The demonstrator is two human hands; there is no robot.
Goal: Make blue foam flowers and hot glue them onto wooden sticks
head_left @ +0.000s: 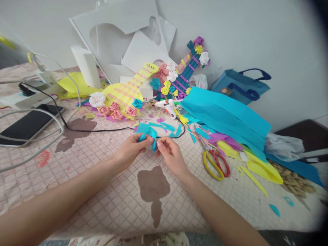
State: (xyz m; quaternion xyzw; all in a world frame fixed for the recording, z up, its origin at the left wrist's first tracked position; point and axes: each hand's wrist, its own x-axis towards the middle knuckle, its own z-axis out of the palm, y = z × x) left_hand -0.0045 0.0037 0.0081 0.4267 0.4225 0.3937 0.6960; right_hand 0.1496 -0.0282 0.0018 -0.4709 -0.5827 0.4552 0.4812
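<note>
My left hand and my right hand meet over the pink checked cloth. Both pinch a small strip of turquoise paper, folded or rolled between the fingertips. The left thumb and fingers close on its rolled left end. The right fingers close on its hanging right end. Just behind the hands lie more turquoise scraps and a black cable.
A white glue gun lies behind the scraps. Scissors with yellow and red handles rest right of my hand. A yellow paper guitar with paper roses, a blue guitar, turquoise sheets, a blue bag and a phone surround the area.
</note>
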